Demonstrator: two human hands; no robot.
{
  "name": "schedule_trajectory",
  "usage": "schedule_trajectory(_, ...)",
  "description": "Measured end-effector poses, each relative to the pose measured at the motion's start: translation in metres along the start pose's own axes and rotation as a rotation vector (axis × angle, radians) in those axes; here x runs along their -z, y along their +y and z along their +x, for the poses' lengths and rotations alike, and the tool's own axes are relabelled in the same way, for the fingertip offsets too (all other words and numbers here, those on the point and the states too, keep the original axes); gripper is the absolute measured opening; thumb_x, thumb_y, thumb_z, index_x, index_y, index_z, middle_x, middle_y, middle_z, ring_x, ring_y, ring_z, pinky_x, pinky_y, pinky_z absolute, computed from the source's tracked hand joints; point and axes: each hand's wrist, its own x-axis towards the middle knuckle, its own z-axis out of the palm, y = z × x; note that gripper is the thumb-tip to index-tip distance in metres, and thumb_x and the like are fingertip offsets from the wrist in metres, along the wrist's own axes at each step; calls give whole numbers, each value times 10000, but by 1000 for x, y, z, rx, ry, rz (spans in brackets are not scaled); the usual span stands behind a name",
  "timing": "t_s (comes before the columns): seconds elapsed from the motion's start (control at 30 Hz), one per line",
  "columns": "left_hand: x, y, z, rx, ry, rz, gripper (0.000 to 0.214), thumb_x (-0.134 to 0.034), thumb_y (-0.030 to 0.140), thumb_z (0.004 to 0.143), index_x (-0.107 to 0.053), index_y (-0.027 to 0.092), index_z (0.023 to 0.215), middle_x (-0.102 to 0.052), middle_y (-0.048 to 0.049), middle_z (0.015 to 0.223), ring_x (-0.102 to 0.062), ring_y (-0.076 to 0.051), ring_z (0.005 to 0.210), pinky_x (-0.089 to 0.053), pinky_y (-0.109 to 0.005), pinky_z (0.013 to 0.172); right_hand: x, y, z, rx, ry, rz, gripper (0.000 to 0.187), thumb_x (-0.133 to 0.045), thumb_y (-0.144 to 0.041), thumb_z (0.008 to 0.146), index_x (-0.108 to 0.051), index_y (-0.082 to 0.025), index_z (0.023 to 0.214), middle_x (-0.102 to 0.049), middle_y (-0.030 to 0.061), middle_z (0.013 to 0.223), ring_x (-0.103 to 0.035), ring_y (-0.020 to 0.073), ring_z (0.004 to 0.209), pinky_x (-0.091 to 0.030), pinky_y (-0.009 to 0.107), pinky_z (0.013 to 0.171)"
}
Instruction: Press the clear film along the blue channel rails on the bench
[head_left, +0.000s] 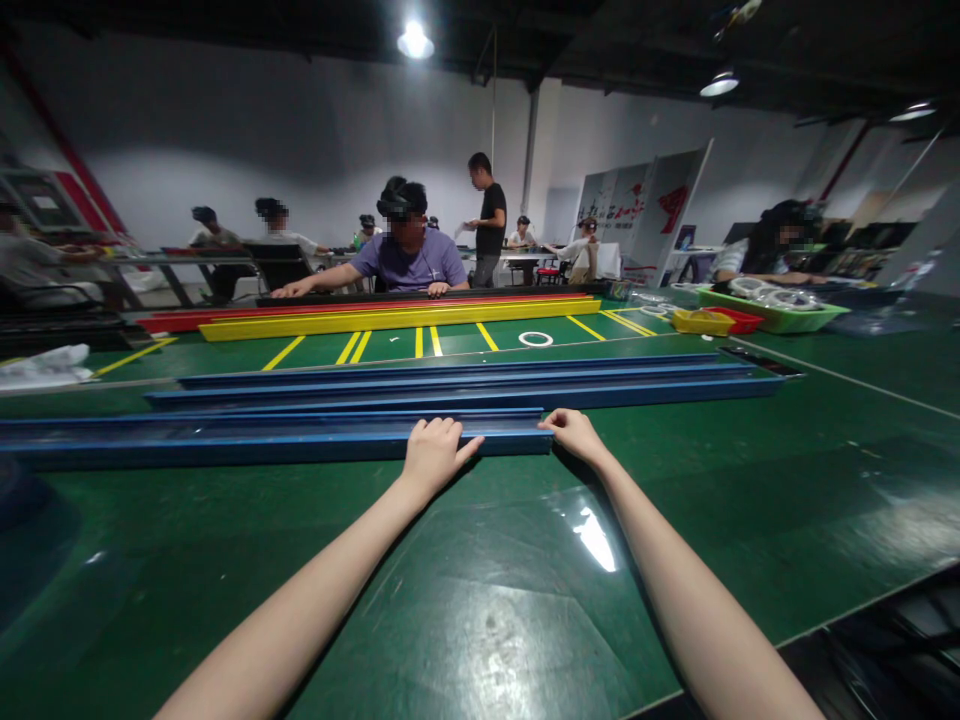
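Observation:
A long blue U-shaped channel (pixel 285 447) lies across the green table in front of me, running out of view on the left. My left hand (pixel 435 455) grips it near its right end, fingers over the front wall and thumb stretched to the right. At that right end, my right hand (pixel 574 433) has its thumb and finger pinched together against the channel's opening. Whatever is between those fingertips is too small to make out. Just behind lie more blue channels (pixel 465 390), side by side.
Yellow channels (pixel 397 318) and red channels (pixel 172 322) lie farther back, before a person in a purple shirt (pixel 412 260). White rings sit in a green tray (pixel 780 312) near a yellow tray (pixel 701 321). A dark flat object (pixel 765 362) lies right of the blue channels.

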Motion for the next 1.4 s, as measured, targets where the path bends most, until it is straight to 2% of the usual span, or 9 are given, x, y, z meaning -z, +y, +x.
schedule_trajectory(0.97,0,1,1,5,-11,-11,443,-333,487,845,-570,155,672,-587,-67,673,-521,-187,687,-282,-304,617,-2,-2,-3,28,68,-28,220,-542,-379,669,-592,-169,626,-645,46,666,-574,153,665,-373,225,596)
schedule_trajectory(1.23,1,1,2,19,-24,-24,437,-343,492,839,-572,160,669,-593,-70,681,-521,-189,691,-281,-301,613,0,-1,-1,27,37,-14,213,-535,-371,668,-596,-170,632,-649,44,679,-574,148,661,-379,225,603)
schedule_trajectory(1.4,1,1,2,28,-33,-29,435,-353,497,833,-578,162,672,-592,-75,688,-519,-192,694,-286,-299,602,4,8,2,56,-45,47,199,-547,-345,642,-611,-157,655,-650,39,679,-567,135,638,-389,215,589)
